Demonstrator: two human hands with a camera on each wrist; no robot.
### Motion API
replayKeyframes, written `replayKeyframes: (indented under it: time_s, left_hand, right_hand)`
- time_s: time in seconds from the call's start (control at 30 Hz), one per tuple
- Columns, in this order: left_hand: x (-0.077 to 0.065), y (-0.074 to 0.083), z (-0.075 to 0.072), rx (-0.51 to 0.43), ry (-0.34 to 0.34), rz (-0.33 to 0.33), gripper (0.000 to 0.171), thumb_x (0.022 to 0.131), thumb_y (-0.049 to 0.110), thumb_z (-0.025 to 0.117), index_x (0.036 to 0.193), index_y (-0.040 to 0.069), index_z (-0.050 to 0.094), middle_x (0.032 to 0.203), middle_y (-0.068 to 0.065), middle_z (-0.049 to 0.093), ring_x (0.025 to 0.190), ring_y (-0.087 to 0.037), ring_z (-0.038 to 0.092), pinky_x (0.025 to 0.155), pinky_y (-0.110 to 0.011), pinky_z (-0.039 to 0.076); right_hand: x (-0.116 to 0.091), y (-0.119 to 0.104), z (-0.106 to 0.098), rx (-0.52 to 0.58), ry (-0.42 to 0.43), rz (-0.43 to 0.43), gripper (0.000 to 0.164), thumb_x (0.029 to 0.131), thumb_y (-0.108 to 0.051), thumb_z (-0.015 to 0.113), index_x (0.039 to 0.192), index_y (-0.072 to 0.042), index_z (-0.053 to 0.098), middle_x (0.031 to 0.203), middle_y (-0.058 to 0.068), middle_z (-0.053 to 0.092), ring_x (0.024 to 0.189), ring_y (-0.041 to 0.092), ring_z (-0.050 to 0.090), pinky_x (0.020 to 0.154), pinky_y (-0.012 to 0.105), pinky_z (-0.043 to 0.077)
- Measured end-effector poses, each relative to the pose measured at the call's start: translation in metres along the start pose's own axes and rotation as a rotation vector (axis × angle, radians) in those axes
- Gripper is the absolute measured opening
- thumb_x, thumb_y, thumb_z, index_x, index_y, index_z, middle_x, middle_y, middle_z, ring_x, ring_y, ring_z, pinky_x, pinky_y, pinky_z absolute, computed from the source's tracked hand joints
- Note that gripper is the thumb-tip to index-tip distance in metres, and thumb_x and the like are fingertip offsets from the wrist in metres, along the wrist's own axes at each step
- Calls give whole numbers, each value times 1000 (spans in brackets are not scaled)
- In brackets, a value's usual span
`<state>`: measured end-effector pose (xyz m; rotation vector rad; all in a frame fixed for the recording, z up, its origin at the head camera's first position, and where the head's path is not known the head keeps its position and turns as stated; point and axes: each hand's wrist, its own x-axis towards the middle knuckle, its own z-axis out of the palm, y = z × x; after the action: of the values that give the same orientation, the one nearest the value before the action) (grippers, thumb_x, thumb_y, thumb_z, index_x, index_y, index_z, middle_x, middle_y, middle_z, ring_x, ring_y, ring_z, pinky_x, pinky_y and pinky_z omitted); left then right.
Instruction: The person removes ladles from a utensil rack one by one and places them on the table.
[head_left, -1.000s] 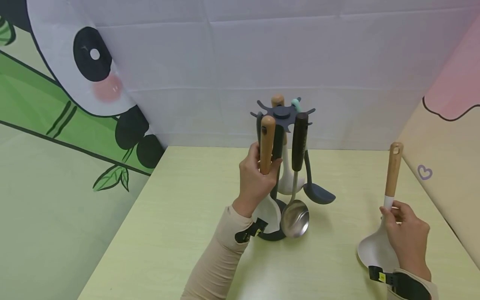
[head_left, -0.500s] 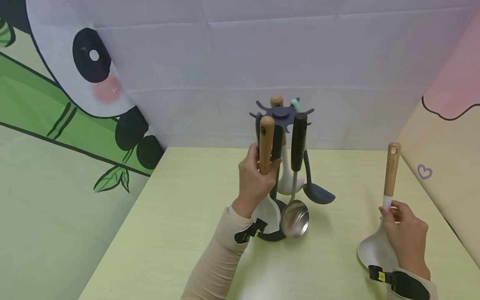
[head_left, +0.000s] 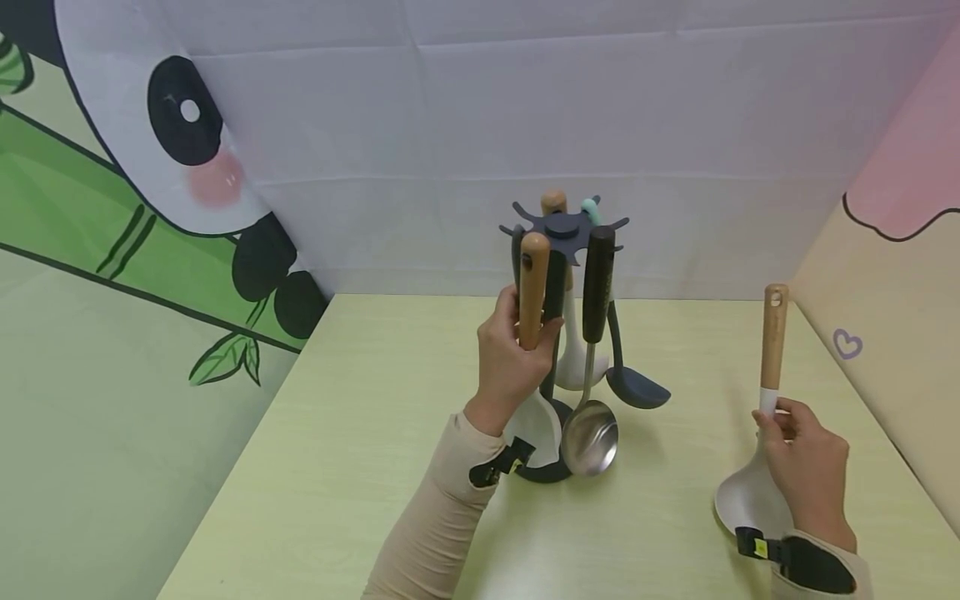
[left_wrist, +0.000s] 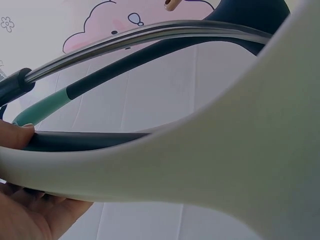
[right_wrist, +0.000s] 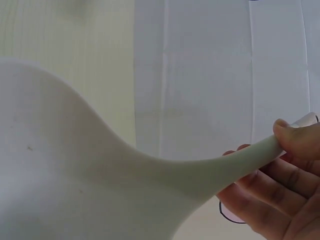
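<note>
My left hand (head_left: 513,358) grips a white spatula (head_left: 536,429) by its neck, just under the wooden handle, at the front of a dark utensil stand (head_left: 567,229). In the left wrist view, the white neck (left_wrist: 65,172) passes between thumb and fingers. Off to the right, my right hand (head_left: 808,462) pinches a white utensil (head_left: 753,496) with a wide rounded head and a wooden handle. It stands nearly upright, head down at the table. The right wrist view has thumb and fingers around its narrow neck (right_wrist: 250,157), its flared head filling the lower left.
Around the stand hang a steel ladle (head_left: 591,437) with a dark handle, a dark blue ladle (head_left: 637,387) and a white ladle (head_left: 573,367). The pale wooden table (head_left: 360,467) meets a white cloth wall (head_left: 420,233) at its back edge. A patterned wall borders each side.
The wooden handle of the right-hand utensil has tipped leftward toward upright, and the right hand has shifted slightly left with it. The left hand and the stand stay essentially still.
</note>
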<state>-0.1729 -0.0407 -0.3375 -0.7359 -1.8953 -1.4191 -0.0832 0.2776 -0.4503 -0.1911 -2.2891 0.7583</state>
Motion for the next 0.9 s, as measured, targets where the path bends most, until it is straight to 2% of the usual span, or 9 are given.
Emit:
replayKeyframes:
  time_s: [0.1,0.17,0.27,0.33,0.43,0.6,0.73,0.9]
  left_hand:
    - [0,0,0,2,2,5,37,81,0,75,110,-9,55,91,-21,67,83,-33,70,69,-43,59]
    - [0,0,-1,2,4,8,37,81,0,75,110,-9,55,92,-21,67,83,-34,70,69,-43,59]
    - [0,0,-1,3,3,11,37,81,0,75,110,-9,55,92,-21,67,84,-34,70,69,-43,59]
    - [1,1,-1,5,3,10,37,81,0,76,110,-9,55,92,-21,67,84,-34,70,69,-42,59]
    - [0,1,0,4,1,7,38,81,0,76,111,-9,55,93,-21,68,84,-34,70,69,-42,59]
    - [0,1,-1,-1,-1,7,37,81,-1,75,111,-10,55,93,-22,67,85,-34,70,70,-44,59]
    - [0,2,-1,0,-3,5,37,82,0,75,111,-10,55,92,-22,67,85,-34,70,70,-44,59]
    - [0,2,-1,-4,-5,3,36,82,0,75,111,-10,55,91,-21,67,83,-33,69,69,-45,59]
  right_hand:
    - [2,-1,1,-13,-24,11,24,81,6,75,102,13,64,78,28,69,58,1,54,51,6,32]
    - [3,-1,2,-16,-48,25,24,83,4,74,103,12,64,80,28,69,57,21,62,51,7,32]
    - [3,-1,3,-17,-88,54,24,86,2,72,106,13,62,82,29,69,65,38,65,50,6,31]
    - [3,-1,3,-15,-109,73,24,88,1,70,107,13,62,83,30,68,70,45,65,49,6,30]
    - [3,-1,3,-24,-133,99,25,90,-2,69,109,13,61,84,30,68,69,42,64,48,7,30]
    - [5,3,4,-44,-173,124,26,92,-4,67,110,13,61,82,28,67,64,34,61,46,18,37]
    - [5,4,4,-48,-207,143,28,94,-6,65,112,14,59,84,29,67,66,36,62,47,25,40]
    - [6,5,4,-49,-230,160,30,94,-7,64,114,15,58,85,29,67,66,36,62,47,27,42]
